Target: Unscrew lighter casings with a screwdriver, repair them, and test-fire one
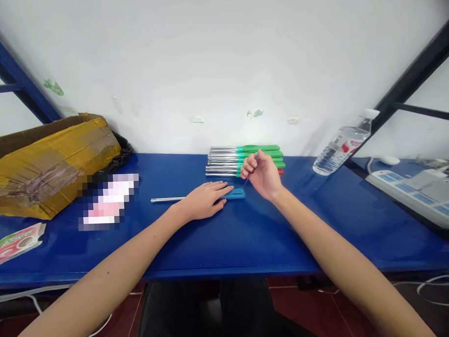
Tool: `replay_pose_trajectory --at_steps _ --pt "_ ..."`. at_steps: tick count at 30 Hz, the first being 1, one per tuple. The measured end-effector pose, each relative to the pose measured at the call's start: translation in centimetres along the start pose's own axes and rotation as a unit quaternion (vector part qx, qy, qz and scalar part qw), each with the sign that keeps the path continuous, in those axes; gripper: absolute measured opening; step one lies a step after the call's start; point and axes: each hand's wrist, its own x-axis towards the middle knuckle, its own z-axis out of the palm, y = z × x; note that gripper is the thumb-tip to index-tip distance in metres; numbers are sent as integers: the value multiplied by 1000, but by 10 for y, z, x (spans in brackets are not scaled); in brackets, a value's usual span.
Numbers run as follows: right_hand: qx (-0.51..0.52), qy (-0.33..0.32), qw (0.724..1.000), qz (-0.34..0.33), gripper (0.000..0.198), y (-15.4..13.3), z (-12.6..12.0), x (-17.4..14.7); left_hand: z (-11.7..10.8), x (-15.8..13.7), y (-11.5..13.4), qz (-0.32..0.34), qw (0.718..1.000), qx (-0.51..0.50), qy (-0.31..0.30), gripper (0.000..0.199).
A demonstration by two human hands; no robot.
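Where blue table (227, 242) meets patchy white wall (191, 56), lighters (224, 161) lie

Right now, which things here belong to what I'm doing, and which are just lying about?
Likely in the job: blue-handled rod under your left hand, thin tool in your right hand, green-handled rods behind.

Apparently lying about: water bottle, taped box, printed card, power strip.

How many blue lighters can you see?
1: the blue lighter lies on the desk, partly under the left hand, in front of the green lighters. The right hand blocks part of that row, so others may be hidden.
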Motion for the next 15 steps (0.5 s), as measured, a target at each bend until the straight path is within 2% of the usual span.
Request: replay_pose_trajectory --at_steps 3,5,7,12,15 --pt "-15 10 999 -30 36 1 1 0 -1 0 1 -2 1000 1 -4 49" --pt "-34 18 998 -55 32 2 1 0 -1 0 1 -6 1000 4 -7 49" --pt "-46 16 997 -62 35 3 1 1 -1 1 1 -8 1000 5 -9 49" --pt "-16 -9 1000 -8 56 2 3 0 -2 1 1 -8 1000 2 -13 49" --pt "4 -22 1000 -10 60 1 3 -1 -1 1 1 -9 1000 1 -12 48"
